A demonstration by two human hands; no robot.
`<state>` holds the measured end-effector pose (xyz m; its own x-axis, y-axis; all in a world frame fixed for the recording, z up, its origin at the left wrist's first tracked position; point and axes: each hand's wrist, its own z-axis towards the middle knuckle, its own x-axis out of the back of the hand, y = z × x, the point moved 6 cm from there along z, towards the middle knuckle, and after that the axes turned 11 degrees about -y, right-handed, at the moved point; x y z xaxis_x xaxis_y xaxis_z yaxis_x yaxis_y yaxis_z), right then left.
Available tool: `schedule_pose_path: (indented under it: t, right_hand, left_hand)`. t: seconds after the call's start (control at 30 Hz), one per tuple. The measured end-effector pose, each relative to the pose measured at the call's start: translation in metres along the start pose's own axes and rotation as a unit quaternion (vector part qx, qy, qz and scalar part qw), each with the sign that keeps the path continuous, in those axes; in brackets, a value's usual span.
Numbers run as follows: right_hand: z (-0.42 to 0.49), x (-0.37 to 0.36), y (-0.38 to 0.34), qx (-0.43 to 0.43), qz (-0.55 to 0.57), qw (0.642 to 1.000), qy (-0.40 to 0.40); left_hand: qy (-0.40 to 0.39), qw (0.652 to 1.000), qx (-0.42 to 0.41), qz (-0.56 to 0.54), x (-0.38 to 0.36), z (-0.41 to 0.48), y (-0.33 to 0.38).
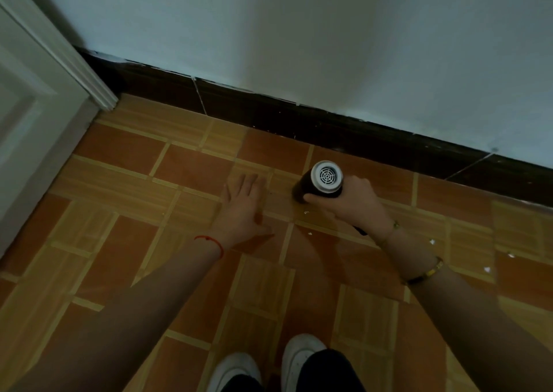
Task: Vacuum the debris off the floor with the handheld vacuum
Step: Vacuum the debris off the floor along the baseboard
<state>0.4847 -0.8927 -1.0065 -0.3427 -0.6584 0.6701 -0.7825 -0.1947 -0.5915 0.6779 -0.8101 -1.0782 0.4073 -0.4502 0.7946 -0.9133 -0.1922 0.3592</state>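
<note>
My right hand (351,201) grips the handheld vacuum (321,180), a black cylinder with a silver round vent grille at the end that faces me. The vacuum is held low over the orange tiled floor (191,167), close to the dark baseboard. Small white debris bits lie on the tiles: one just under the vacuum (305,212), one near my right wrist (310,233), and several more further right (431,241). My left hand (244,204) hovers flat over the floor to the left of the vacuum, fingers spread and holding nothing.
A dark baseboard (269,107) runs along the white wall (329,32) at the back. A white door frame (45,71) stands at the left. My white shoes (300,358) are at the bottom centre.
</note>
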Motion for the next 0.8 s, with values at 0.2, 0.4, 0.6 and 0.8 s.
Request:
schedule_pose_path:
  t: [0.2,0.4,0.6,0.8]
  right_hand:
    - [-0.012,-0.006,0.008,-0.004,-0.014,0.997,-0.079]
    - [-0.024,0.0,0.012,0.001,-0.012,0.998,-0.054]
    - [-0.044,-0.001,0.022,0.005,0.015,0.999,-0.047]
    - [-0.063,-0.017,0.033,-0.003,-0.002,0.998,-0.062]
  left_hand:
    - [-0.01,0.999,-0.034,-0.008,-0.003,0.003,0.018]
    - [-0.01,0.999,-0.051,0.001,-0.006,0.007,0.026]
    - [-0.025,0.997,-0.066,0.013,-0.011,0.009,0.043]
    - [-0.04,0.997,-0.067,0.023,-0.014,0.013,0.054]
